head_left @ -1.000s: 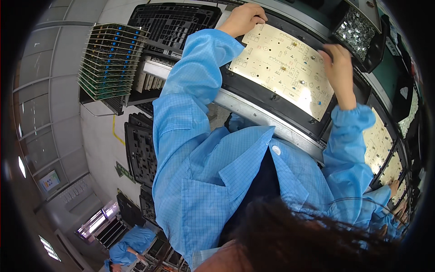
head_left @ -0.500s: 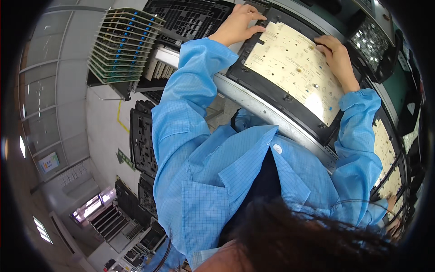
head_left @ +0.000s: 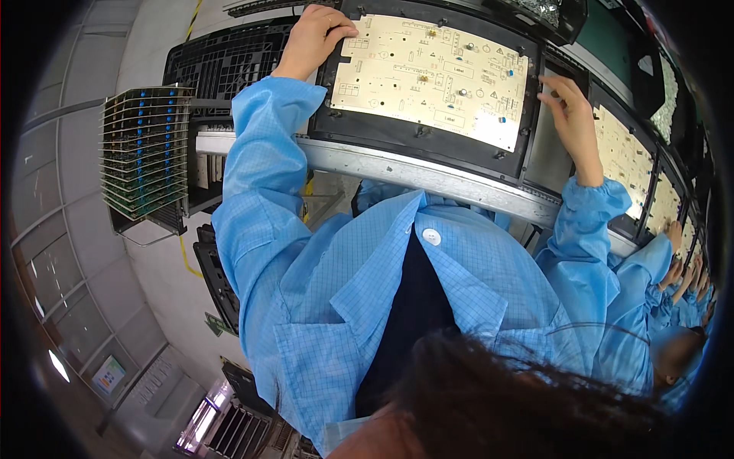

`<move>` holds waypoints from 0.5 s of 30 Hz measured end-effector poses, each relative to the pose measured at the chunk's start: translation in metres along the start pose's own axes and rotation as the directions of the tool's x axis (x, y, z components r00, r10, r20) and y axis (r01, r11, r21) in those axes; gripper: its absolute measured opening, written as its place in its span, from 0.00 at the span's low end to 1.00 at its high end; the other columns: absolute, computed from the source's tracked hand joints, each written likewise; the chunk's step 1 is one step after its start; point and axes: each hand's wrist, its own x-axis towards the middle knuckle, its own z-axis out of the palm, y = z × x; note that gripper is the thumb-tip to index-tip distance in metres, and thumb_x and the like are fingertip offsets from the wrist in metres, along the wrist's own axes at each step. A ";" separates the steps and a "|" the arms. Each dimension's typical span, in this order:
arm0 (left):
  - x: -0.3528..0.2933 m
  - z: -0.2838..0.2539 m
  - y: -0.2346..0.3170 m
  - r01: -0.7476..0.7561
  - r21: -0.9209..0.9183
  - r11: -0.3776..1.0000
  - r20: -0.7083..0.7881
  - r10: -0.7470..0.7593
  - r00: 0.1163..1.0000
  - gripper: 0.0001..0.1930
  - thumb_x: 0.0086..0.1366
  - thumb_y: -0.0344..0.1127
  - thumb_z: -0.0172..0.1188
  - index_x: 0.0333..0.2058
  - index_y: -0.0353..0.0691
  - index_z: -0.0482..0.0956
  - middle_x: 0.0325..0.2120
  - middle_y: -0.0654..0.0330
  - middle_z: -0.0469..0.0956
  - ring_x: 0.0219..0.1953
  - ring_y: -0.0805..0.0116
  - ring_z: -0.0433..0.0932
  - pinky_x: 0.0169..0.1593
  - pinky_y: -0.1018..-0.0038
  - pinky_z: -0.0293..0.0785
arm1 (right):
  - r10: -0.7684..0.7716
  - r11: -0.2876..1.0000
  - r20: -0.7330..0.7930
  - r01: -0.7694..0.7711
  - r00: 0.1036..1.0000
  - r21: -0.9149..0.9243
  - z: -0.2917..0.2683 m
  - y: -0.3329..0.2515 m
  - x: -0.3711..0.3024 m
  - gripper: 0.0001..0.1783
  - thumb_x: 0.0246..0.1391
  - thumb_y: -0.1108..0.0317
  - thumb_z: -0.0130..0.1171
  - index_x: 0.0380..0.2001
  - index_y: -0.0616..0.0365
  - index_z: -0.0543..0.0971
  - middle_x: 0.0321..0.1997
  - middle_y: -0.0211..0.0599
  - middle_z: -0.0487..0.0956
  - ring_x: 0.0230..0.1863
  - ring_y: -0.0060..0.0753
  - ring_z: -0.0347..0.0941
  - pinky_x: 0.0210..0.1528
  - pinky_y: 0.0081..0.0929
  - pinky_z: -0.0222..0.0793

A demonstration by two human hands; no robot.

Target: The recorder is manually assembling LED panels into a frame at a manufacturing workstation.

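in the head view, the cream circuit board (head_left: 413,69) lies printed side up inside a black frame (head_left: 382,127), just beyond the metal rail (head_left: 413,172) in front of the person. a few small parts stand on it, among them a blue one (head_left: 502,120) near its right edge.

the left hand (head_left: 315,40) is at the board's upper left corner, thumb and fingers curled close together; whether they pinch the board, the frame or only rest there, i cannot tell. the right hand (head_left: 569,115) is just beside the frame's right side, its fingers loosely bent with the thumb parted from them, and nothing shows between them; contact with the frame is too fine to make out.

the step in hand looks like squaring or steadying the board in its frame. to do that well, i would work from the rim alone, keep both hands level, and press evenly at opposite edges so that no corner rides up. fingertips are best kept off the printed face and away from the standing parts, which a stray thumb could tilt. small nudges should serve better than one hard push.
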 end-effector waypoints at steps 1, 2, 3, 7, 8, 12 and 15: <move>-0.003 -0.004 0.004 0.009 -0.019 1.000 -0.021 -0.009 1.000 0.08 0.61 0.36 0.62 0.39 0.45 0.84 0.42 0.62 0.80 0.46 0.62 0.75 0.52 0.69 0.72 | 0.088 0.996 -0.054 -0.087 0.995 0.014 0.006 0.000 0.003 0.17 0.53 0.75 0.60 0.48 0.58 0.79 0.48 0.39 0.77 0.44 0.36 0.74 0.42 0.25 0.69; -0.004 -0.008 0.008 0.014 -0.038 0.999 -0.043 -0.016 0.999 0.10 0.62 0.36 0.61 0.43 0.47 0.83 0.45 0.62 0.79 0.49 0.62 0.75 0.53 0.69 0.72 | 0.176 0.984 -0.109 -0.174 0.978 0.031 0.011 0.000 0.005 0.17 0.53 0.74 0.60 0.49 0.56 0.79 0.48 0.39 0.77 0.46 0.37 0.74 0.43 0.25 0.69; -0.008 -0.011 0.008 0.014 -0.031 0.999 -0.046 -0.016 0.999 0.10 0.62 0.36 0.61 0.43 0.47 0.83 0.45 0.62 0.79 0.49 0.62 0.75 0.53 0.69 0.72 | 0.171 0.985 -0.112 -0.168 0.979 0.034 0.016 0.006 0.008 0.17 0.53 0.74 0.60 0.49 0.56 0.79 0.48 0.39 0.77 0.46 0.37 0.74 0.43 0.25 0.69; -0.039 -0.032 0.009 -0.043 -0.097 0.994 -0.007 0.043 0.999 0.13 0.65 0.34 0.58 0.48 0.47 0.81 0.49 0.61 0.78 0.53 0.60 0.74 0.57 0.67 0.70 | -0.083 0.996 -0.142 0.081 0.986 -0.021 0.028 0.033 0.015 0.13 0.52 0.74 0.61 0.43 0.59 0.80 0.45 0.41 0.78 0.44 0.41 0.76 0.46 0.27 0.70; -0.050 -0.040 0.012 -0.025 -0.120 0.992 0.028 0.028 0.999 0.13 0.64 0.34 0.58 0.47 0.46 0.81 0.49 0.61 0.78 0.53 0.60 0.74 0.57 0.67 0.71 | -0.084 0.996 -0.140 0.087 0.987 0.021 0.030 0.043 0.016 0.11 0.52 0.75 0.61 0.40 0.61 0.81 0.43 0.41 0.79 0.43 0.42 0.76 0.46 0.27 0.70; -0.083 -0.050 0.020 0.011 -0.104 0.994 0.023 -0.009 1.000 0.11 0.62 0.36 0.61 0.42 0.44 0.83 0.45 0.60 0.79 0.50 0.57 0.75 0.53 0.64 0.72 | -0.142 0.987 -0.218 0.121 0.965 -0.107 0.031 0.028 0.021 0.04 0.52 0.74 0.61 0.32 0.62 0.80 0.36 0.39 0.78 0.39 0.39 0.75 0.42 0.27 0.69; -0.093 -0.045 0.022 0.023 -0.070 0.997 -0.003 -0.024 1.000 0.12 0.62 0.36 0.61 0.44 0.45 0.83 0.46 0.62 0.79 0.52 0.59 0.74 0.55 0.64 0.72 | -0.101 0.988 -0.212 0.073 0.972 -0.136 0.037 0.029 0.026 0.04 0.54 0.73 0.61 0.33 0.60 0.81 0.35 0.37 0.78 0.38 0.40 0.74 0.41 0.28 0.69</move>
